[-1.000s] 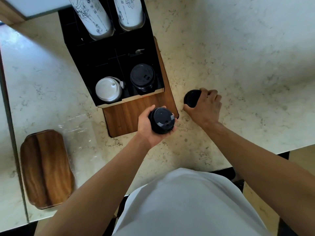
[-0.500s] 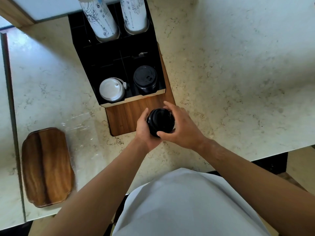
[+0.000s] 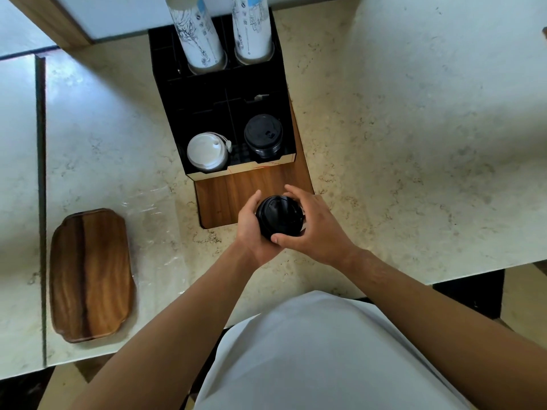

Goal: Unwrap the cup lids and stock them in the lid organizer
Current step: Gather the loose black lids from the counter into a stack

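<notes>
A stack of black cup lids (image 3: 279, 217) is held above the counter's front part, just in front of the wooden base of the lid organizer (image 3: 204, 113). My left hand (image 3: 251, 229) grips the stack from the left and below. My right hand (image 3: 310, 229) wraps it from the right, thumb under the stack's near edge. The black organizer holds a stack of white lids (image 3: 207, 152) in its front left compartment and a stack of black lids (image 3: 263, 136) in its front right one.
Two tall stacks of printed paper cups (image 3: 198, 34) stand in the organizer's rear compartments. Crumpled clear plastic wrap (image 3: 154, 220) lies on the marble counter left of the base. A wooden tray (image 3: 90, 275) rests at the near left. The counter edge runs close to my body.
My right hand left the counter at the right, brought the black lids it held there onto the stack in my left hand, and now both hands clasp that stack.
</notes>
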Motion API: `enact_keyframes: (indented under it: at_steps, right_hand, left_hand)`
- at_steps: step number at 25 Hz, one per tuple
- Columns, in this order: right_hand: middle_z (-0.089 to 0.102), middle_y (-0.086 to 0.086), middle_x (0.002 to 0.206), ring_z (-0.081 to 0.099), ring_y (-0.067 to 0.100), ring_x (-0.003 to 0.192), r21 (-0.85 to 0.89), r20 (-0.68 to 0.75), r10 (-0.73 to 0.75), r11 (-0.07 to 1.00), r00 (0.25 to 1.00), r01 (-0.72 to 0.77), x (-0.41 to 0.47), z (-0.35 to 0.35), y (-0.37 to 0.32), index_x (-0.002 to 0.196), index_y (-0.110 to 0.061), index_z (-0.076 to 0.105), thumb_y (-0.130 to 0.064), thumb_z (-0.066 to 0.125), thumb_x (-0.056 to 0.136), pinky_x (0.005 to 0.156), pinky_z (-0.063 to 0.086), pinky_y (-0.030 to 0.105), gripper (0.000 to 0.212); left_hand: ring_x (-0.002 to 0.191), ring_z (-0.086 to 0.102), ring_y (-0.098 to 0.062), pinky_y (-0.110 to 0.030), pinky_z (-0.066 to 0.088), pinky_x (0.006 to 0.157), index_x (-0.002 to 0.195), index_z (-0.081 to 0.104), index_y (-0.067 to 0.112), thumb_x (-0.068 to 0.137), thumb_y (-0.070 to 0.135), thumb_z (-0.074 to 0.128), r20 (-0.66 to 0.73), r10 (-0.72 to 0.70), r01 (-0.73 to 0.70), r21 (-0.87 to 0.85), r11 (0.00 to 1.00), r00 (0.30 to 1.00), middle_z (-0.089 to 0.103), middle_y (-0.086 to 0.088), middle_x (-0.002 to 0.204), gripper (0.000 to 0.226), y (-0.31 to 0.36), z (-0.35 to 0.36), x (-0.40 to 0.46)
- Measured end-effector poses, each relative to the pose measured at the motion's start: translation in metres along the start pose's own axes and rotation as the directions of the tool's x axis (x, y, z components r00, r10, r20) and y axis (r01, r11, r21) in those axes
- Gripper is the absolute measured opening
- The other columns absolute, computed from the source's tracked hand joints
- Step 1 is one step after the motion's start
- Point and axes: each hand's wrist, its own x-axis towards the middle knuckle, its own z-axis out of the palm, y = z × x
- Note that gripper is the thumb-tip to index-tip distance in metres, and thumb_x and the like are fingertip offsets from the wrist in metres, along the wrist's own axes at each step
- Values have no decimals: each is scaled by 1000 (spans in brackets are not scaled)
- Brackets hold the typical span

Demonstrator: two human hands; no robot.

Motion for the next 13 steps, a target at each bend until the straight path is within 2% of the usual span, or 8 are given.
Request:
enact_keyframes:
  at_steps: [6, 11, 13]
  right_hand:
    - [53, -2, 140, 46, 13, 127, -15, -95, -3, 1000, 996, 1, 0, 6, -6, 149, -23, 41, -56, 84, 73, 107, 42, 33, 93]
    - [55, -1, 139, 49, 15, 126, -34, -70, 22, 999, 997, -24, 3, 9, -7, 148, -22, 43, -58, 82, 74, 108, 44, 35, 91]
    - [56, -2, 136, 51, 16, 125, -22, -65, 49, 998, 997, -51, 6, 11, -8, 147, -23, 45, -60, 80, 75, 108, 45, 37, 88]
  left_hand:
    - [100, 74, -33, -44, 62, 79, 101, 81, 6, 91, 60, 57, -40, 42, -42, 0, 999, 998, 76, -18, 111, 60, 0, 6, -6]
    - [88, 77, -33, -43, 63, 67, 87, 83, 8, 93, 60, 55, -92, 47, -44, 40, 998, 995, 78, -17, 99, 59, 5, 9, -11]
    - [86, 76, -34, -44, 63, 63, 96, 82, 6, 93, 60, 56, -137, 58, -54, 29, 998, 989, 78, -19, 98, 60, 7, 12, -11]
